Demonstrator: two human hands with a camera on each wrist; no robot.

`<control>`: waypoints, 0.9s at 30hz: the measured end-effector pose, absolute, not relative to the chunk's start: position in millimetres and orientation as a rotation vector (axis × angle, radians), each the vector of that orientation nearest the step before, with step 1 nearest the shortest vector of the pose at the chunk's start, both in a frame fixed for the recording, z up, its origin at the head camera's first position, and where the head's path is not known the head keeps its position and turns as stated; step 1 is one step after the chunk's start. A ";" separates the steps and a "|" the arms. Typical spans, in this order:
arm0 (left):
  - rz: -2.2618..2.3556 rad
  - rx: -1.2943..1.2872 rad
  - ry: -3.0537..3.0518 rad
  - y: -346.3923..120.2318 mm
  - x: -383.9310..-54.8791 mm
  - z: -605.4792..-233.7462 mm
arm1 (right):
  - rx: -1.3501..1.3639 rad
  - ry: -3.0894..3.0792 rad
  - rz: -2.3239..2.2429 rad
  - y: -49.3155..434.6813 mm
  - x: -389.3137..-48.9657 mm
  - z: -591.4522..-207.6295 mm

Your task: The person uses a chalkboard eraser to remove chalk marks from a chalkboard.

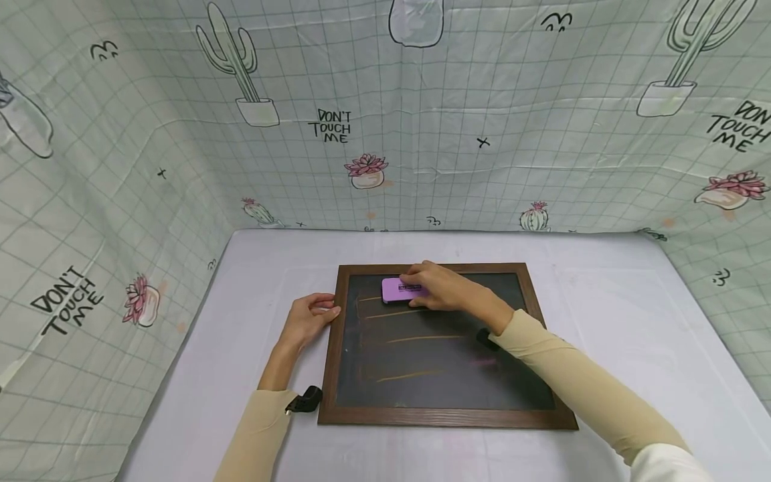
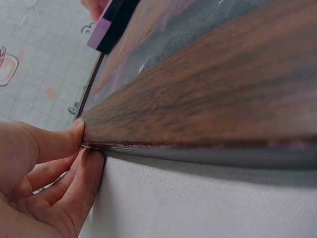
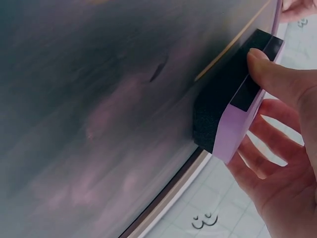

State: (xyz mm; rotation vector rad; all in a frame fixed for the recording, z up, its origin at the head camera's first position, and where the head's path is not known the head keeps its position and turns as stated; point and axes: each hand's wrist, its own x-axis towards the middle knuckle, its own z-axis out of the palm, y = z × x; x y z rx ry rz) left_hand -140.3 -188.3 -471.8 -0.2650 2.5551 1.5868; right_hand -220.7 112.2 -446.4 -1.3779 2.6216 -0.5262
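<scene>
A chalkboard point(image 1: 446, 391) in a brown wooden frame point(image 1: 446, 416) lies on the table. Several orange chalk lines point(image 1: 424, 338) cross its left and middle parts, with faint smears around them. My right hand point(image 1: 442, 289) grips a purple chalkboard eraser point(image 1: 393, 290) near the board's top edge. In the right wrist view the thumb lies along one long side of the eraser point(image 3: 233, 126), its black pad facing the board. My left hand point(image 1: 306, 320) pinches the left side of the frame, thumb on top and fingers at its lower edge, as the left wrist view shows.
The white table point(image 1: 614, 321) extends on both sides of the board. A cloth point(image 1: 446, 161) printed with cacti and a grid surrounds it at the back and sides. A faint pink smear point(image 1: 484, 362) marks the board beneath the right forearm.
</scene>
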 end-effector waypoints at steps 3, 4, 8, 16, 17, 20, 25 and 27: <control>1.577 -0.271 2.560 -188.6 -139.8 -471.7 | -1.396 2.610 -0.540 105.1 -220.5 -446.4; 1.574 -0.270 2.564 -188.7 -139.8 -471.9 | -1.402 2.606 -0.542 102.5 -220.4 -446.5; 1.577 -0.260 2.567 -189.0 -139.7 -472.2 | -1.422 2.596 -0.533 91.0 -219.9 -446.3; 1.565 -0.278 2.567 -190.6 -141.4 -474.1 | -1.458 2.608 -0.456 67.5 -218.7 -444.3; 1.563 -0.274 2.570 -190.7 -141.5 -474.1 | -1.455 2.608 -0.446 64.8 -218.5 -443.7; 1.562 -0.284 2.570 -190.8 -141.7 -473.8 | -1.445 2.604 -0.413 57.3 -218.4 -442.0; 1.574 -0.282 2.569 -190.4 -142.2 -474.5 | -1.406 2.600 -0.341 51.2 -218.3 -440.0; 1.579 -0.286 2.562 -189.8 -142.2 -474.7 | -1.401 2.604 -0.306 51.6 -218.0 -439.5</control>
